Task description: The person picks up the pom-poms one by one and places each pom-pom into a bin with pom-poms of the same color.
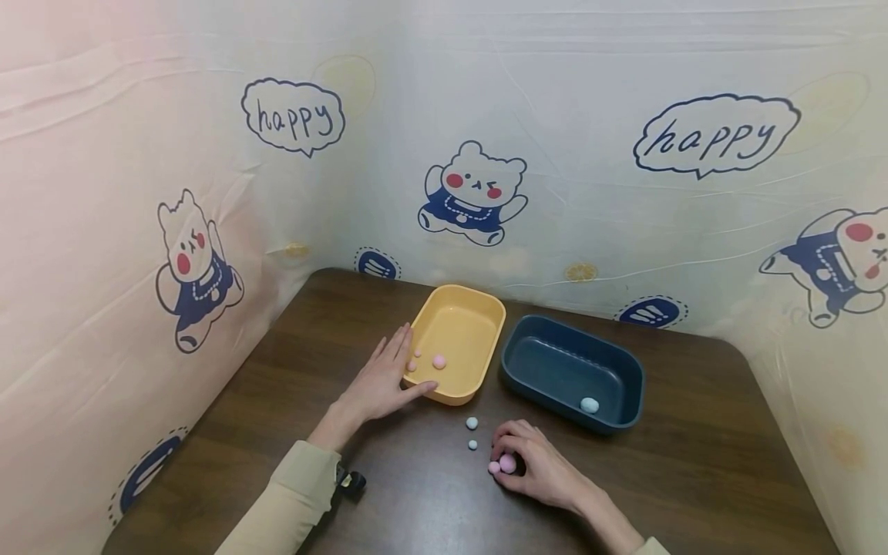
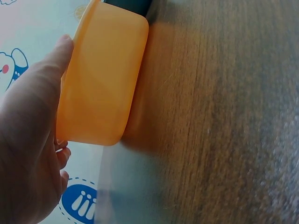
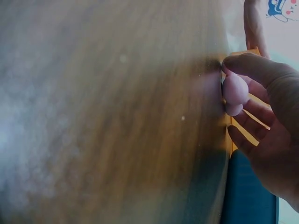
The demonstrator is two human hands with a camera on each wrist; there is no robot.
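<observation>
Brown tabletop | pink balls | right hand: between thumb and fingers

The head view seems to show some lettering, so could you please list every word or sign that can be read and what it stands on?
"happy": left speech bubble on the patterned backdrop.
"happy": right speech bubble on the same backdrop.
Blue ovals on the backdrop: white strokes like exclamation marks, no readable word.
The yellow tray and dark blue tray show no lettering.
</observation>
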